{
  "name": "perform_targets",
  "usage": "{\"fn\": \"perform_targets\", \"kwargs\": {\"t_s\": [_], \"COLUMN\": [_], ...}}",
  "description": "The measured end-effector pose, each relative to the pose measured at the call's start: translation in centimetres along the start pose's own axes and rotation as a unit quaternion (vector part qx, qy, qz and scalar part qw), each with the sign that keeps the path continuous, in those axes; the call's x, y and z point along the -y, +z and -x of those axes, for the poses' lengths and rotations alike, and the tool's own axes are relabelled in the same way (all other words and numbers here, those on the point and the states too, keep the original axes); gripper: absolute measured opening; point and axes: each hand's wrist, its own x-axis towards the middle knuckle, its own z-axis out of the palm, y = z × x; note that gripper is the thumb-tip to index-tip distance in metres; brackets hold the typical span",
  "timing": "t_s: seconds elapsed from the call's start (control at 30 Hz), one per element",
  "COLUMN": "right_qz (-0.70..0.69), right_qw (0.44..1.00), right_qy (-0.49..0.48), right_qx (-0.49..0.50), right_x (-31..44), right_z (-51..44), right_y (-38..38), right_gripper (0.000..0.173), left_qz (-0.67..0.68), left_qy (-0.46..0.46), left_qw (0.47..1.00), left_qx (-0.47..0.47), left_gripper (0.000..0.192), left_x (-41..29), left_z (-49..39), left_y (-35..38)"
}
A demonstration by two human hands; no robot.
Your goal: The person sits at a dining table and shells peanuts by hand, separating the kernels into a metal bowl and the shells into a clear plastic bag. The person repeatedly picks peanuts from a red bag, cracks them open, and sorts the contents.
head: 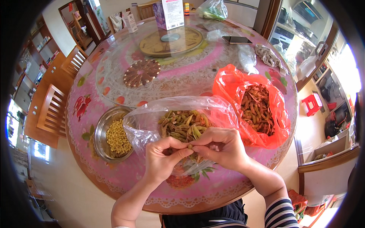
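Over a clear plastic bag (137, 131), my left hand (164, 158) and my right hand (225, 148) meet fingertip to fingertip. Both pinch a small greenish-brown bean pod (190, 146), mostly hidden by the fingers. Empty-looking and browned pods (182, 122) lie heaped in the clear bag just beyond my hands. To the left, a stainless steel bowl (99, 142) holds many shelled yellow-green beans (117, 136). On the right stands a red plastic bag (225, 82), its mouth spread around a pile of unshelled bean pods (258, 111).
The round table (94, 171) has a patterned pink cloth under a clear cover. Farther back are a wooden trivet (142, 73), a turntable (171, 42) bearing a box (174, 14), a phone (237, 40) and a crumpled cloth (269, 55). Wooden chairs (51, 111) stand at the left.
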Motion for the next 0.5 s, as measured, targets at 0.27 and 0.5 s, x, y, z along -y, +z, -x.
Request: {"fn": "perform_targets", "kwargs": {"t_s": [0.27, 0.5], "right_qz": [0.011, -0.012], "right_qw": [0.999, 0.999], "right_qy": [-0.034, 0.019], "right_qx": [0.018, 0.032], "right_x": [-0.03, 0.46], "right_z": [-0.15, -0.07], "right_y": [-0.19, -0.49], "right_gripper": [0.008, 0.008], "left_qz": [0.0, -0.013], "left_qy": [0.011, 0.02], "left_qw": [1.0, 1.0], "left_qx": [0.002, -0.001], "left_gripper": [0.009, 0.01], "left_x": [0.02, 0.23], "left_z": [0.08, 0.17], "left_y": [0.02, 0.07]}}
